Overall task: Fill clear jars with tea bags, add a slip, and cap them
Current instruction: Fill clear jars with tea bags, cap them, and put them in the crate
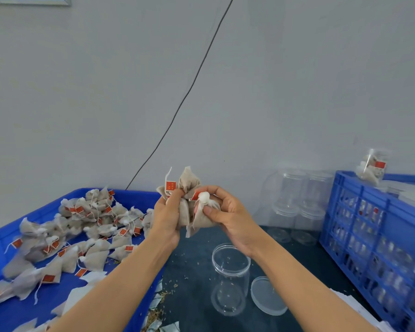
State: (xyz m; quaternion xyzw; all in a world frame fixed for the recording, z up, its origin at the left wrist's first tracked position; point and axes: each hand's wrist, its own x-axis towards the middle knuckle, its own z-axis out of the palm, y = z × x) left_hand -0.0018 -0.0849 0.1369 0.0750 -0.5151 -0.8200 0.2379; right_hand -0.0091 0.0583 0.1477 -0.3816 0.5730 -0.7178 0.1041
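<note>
Two hands meet in the middle of the head view, raised above the counter, both forearms reaching up from the lower edge. The left hand curls its fingers round a small bunch of tea bags, perhaps three or four, though folds hide the exact count; one red tag sticks up beside its fingertips. The right hand pinches one more tea bag between thumb and forefinger, its white knotted top turned toward the camera, and this bag touches the bunch in the left hand.

One open clear jar stands upright on the dark counter right below the hands, with nothing in it that I can make out. One clear lid lies flat just beside it on the right. Dozens of loose tea bags with red tags lie heaped in one blue tray on the left, too many to count. Four empty jars, stacked two on two, stand against the wall. One blue crate on the right holds filled jars, blurred through its slats, and one filled jar rests at its top. One black cable runs slantwise across the wall. Crumbs dot the counter.
</note>
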